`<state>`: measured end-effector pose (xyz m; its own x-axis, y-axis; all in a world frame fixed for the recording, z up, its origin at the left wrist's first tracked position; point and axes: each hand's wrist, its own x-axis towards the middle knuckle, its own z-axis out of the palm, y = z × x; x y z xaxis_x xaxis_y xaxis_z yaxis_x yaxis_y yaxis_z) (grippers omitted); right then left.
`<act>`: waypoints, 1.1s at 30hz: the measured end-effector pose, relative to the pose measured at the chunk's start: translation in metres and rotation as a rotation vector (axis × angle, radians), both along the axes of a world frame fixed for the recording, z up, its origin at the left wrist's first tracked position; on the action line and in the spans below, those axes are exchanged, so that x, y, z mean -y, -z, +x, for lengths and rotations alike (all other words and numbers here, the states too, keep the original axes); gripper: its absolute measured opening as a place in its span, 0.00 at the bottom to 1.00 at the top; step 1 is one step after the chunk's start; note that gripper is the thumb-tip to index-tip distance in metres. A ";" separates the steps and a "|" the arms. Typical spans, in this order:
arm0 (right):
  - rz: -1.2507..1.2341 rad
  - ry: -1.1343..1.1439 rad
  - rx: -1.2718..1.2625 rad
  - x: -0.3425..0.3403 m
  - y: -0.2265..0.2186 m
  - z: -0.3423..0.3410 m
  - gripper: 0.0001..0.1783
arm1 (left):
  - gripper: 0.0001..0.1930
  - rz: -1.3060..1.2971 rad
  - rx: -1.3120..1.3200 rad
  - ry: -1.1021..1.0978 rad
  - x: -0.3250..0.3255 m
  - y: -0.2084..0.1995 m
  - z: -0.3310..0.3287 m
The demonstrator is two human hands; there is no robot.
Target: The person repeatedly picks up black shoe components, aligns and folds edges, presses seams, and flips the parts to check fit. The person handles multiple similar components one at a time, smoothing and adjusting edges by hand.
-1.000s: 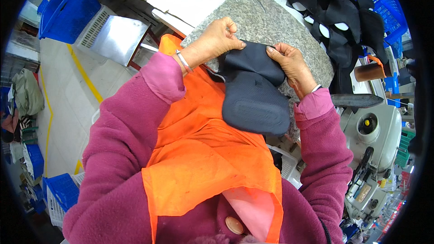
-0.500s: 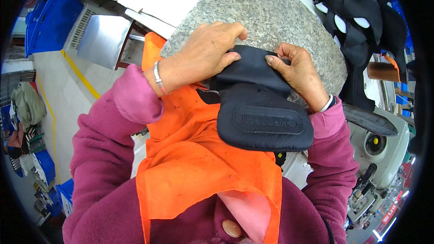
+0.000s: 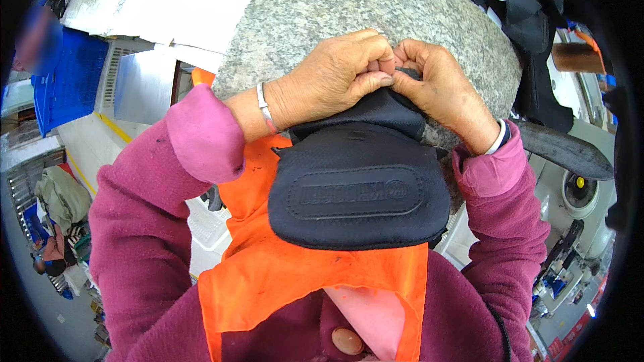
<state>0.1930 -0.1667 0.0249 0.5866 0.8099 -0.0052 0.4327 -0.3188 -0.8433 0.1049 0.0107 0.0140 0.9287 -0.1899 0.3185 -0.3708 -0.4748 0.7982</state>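
A black padded leather-like piece (image 3: 359, 191) hangs over the near edge of a speckled grey stone slab (image 3: 315, 7). Its lower flap is rounded and carries a stitched oblong patch with raised marks. At its far end, my left hand (image 3: 335, 80) is closed, thumb and fingers pinching the black edge. Right beside it, my right hand (image 3: 446, 90) also grips that edge between thumb and curled fingers. The fingertips of both hands nearly meet, and they cover the spot they hold. An orange apron (image 3: 268, 281) lies beneath the piece.
White sheets (image 3: 181, 0) cover the slab's left part. Black cut pieces (image 3: 533, 27) are heaped at the far right, near a long dark blade-like strip (image 3: 567, 151). A pale machine (image 3: 597, 221) stands at right. Blue crates (image 3: 70, 80) and a blurred person (image 3: 37, 40) are at far left.
My hands have come together at the far edge, the left one moving right onto the black piece. The padded flap has swung left and toward me, its patch now more level.
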 end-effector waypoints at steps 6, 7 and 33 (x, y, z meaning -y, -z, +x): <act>-0.129 0.143 -0.162 0.028 -0.025 -0.018 0.05 | 0.11 0.140 0.034 0.029 0.002 -0.002 -0.002; -0.044 0.289 -0.250 0.033 -0.027 -0.026 0.11 | 0.12 0.178 0.044 0.028 0.002 -0.003 -0.001; -0.229 -0.334 0.651 0.072 -0.020 -0.061 0.45 | 0.17 0.317 0.084 0.011 0.007 -0.002 -0.004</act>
